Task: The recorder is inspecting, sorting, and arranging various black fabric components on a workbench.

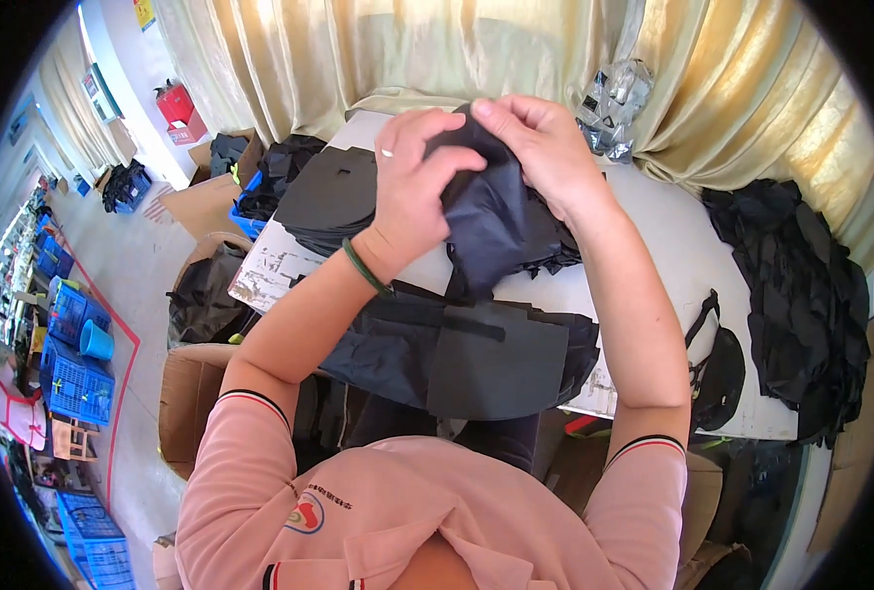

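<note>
Up above the white worktable (653, 226), both hands are clamped on one dark fabric piece (496, 211), which hangs with its long axis running down toward the person. The left hand (412, 182) pinches its left upper edge with fingers closed, a ring and a green bangle (366, 267) showing, while the right hand (540, 147) grips the top corner from the other side, the two hands nearly touching. Below the piece lies a stack of black cut panels (486, 359), and more black fabric (801, 295) is heaped well to the right.

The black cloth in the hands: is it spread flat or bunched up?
Bunched up. The black cloth is gathered in folds between the left hand and right hand, raised off the white table.
</note>
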A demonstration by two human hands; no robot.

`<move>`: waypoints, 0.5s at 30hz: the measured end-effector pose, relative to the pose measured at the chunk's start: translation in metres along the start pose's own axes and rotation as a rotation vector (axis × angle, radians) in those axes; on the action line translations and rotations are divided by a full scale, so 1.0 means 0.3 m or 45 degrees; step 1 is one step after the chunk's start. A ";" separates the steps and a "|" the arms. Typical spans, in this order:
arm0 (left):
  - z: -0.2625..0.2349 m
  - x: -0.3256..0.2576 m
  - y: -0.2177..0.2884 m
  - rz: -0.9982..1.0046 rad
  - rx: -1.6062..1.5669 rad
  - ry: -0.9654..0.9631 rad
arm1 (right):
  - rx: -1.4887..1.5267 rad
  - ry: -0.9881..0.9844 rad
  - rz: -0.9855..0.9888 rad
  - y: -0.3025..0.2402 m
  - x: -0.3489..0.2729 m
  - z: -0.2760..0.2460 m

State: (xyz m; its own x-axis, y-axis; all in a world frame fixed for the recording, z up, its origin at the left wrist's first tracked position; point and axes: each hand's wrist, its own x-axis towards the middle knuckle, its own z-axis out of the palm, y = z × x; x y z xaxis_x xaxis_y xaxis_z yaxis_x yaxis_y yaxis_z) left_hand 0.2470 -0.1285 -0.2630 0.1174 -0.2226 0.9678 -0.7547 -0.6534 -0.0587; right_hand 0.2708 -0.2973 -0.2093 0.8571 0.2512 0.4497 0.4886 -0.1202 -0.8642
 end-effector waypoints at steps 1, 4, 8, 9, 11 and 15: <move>-0.009 0.019 -0.008 -0.043 -0.065 0.028 | -0.238 0.145 -0.129 -0.005 -0.002 0.002; -0.061 0.063 -0.028 -0.111 -0.126 -0.004 | -0.592 0.364 -0.612 -0.128 -0.115 0.032; -0.071 0.127 -0.004 -0.239 -0.482 -0.169 | -1.071 0.142 -0.903 -0.238 -0.244 0.075; -0.071 0.128 0.003 -0.284 -0.427 -0.181 | -1.066 0.136 -0.905 -0.229 -0.244 0.089; -0.060 0.130 0.008 -0.276 -0.402 -0.183 | -1.175 0.115 -0.826 -0.191 -0.246 0.098; -0.052 0.095 0.004 -0.499 -0.538 -0.170 | -1.354 0.189 -0.924 -0.182 -0.240 0.043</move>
State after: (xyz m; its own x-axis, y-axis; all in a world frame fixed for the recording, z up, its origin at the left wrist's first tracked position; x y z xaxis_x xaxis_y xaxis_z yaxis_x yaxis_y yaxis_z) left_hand 0.2395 -0.1242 -0.2316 0.4988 -0.1301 0.8569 -0.8272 -0.3664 0.4260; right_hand 0.1804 -0.2963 -0.1974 0.3198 0.4800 0.8169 0.6767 -0.7191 0.1576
